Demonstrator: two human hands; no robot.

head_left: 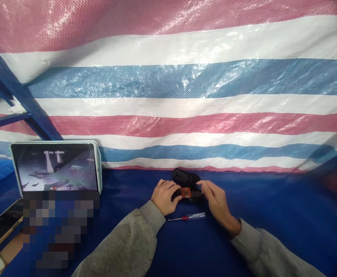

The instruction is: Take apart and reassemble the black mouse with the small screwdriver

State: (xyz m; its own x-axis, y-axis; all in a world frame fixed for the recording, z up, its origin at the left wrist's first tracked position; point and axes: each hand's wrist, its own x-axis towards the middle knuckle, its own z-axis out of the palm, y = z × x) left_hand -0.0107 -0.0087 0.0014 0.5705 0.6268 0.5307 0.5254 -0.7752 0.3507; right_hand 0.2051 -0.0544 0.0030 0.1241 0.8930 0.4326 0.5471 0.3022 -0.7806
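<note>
"How far along?"
"Partway, apparently — orange circuit board exposed, at the screwdriver's twelve o'clock; what's left is unclear."
"Grips?"
"Left hand grips black housing; right hand, three o'clock — can't tell."

On the table, the screwdriver is laid before the device. To their left, the tablet is propped, and the phone is placed before it (partly outside the view). The sheet is hung behind, with the frame set before it, leftward.
</note>
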